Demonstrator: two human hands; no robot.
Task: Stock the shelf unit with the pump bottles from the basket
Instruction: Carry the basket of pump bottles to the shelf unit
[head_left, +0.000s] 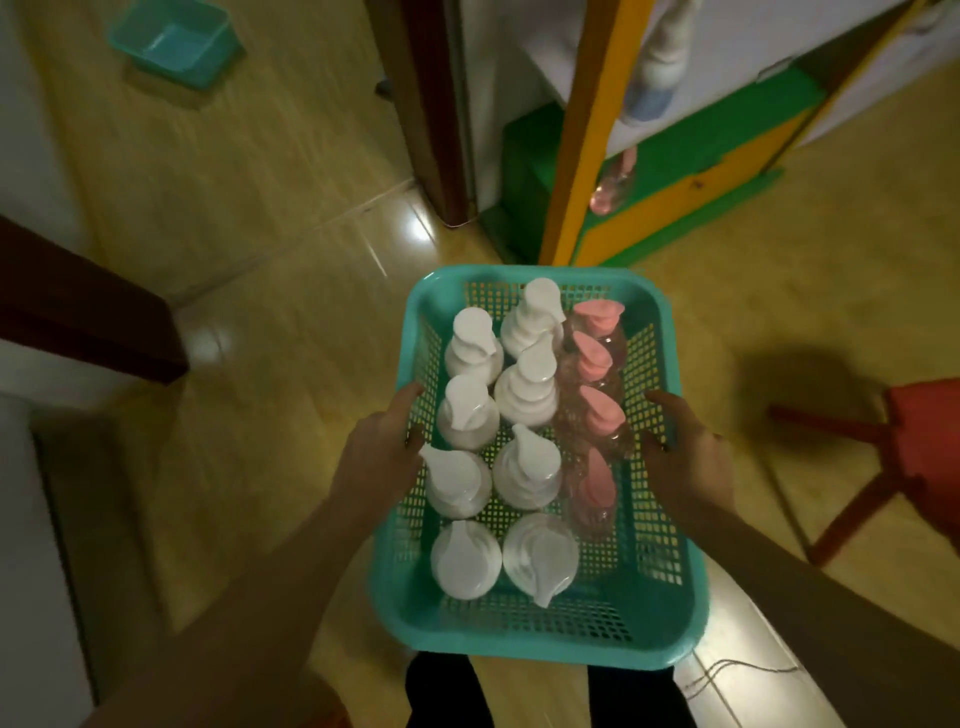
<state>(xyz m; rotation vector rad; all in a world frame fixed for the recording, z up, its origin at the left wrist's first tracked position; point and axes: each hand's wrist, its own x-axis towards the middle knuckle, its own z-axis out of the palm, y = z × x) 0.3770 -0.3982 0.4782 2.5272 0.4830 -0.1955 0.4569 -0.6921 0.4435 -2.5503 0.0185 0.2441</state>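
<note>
Here the person carries a teal basket (540, 631) above the wooden floor (249, 322), left hand (382, 447) and right hand (685, 460) each closed around a long side rim. Inside stand eight white pump bottles (467, 566) and a row of pink pump bottles (597, 410). The shelf unit (670, 171) stands ahead, open floor between, a red stool (914, 447) to the right.

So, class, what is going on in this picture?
A person carries a teal basket, the left hand on one side and the right hand on the other. It holds white pump bottles and a row of pink pump bottles. The green and yellow shelf unit stands just ahead, with one pink bottle on it.
</note>
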